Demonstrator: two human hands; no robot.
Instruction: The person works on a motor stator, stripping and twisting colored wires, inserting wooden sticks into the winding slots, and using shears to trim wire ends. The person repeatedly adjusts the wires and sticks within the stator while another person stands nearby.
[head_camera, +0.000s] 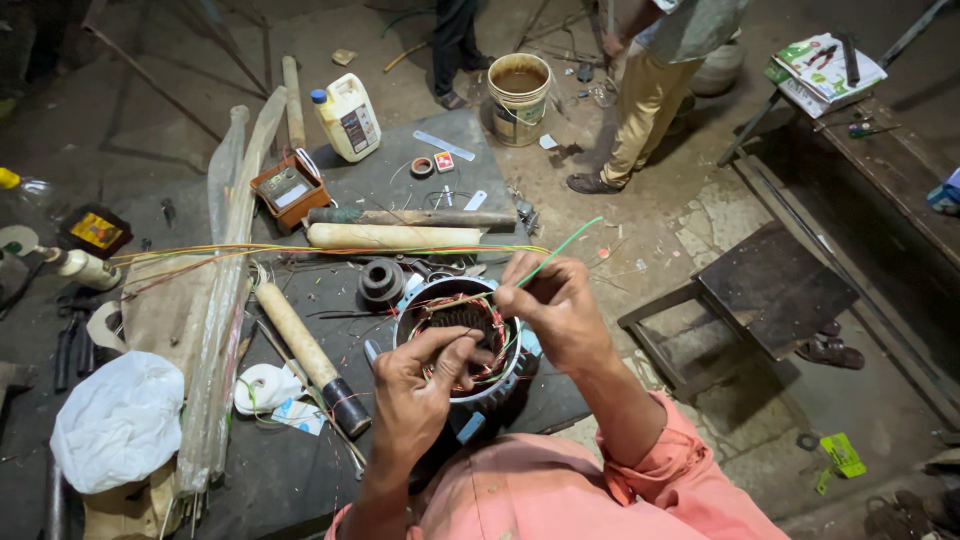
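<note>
Right now my right hand (560, 305) pinches a thin green wire (565, 245) in a closed grip. My left hand (425, 385) presses its fingers on the copper coils inside the round motor shell (455, 330), holding nothing. It sits on the dark worktop (300, 470) just in front of me. Long tubes (390, 236) and a white jug (348, 118) lie farther away.

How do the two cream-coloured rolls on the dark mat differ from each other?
The upper roll lies level across the picture; the lower roll lies slanted. The upper roll is cream along its whole length; the lower roll ends in a black tip. The lower roll lies nearer the left hand. Both are long cylinders.
</note>
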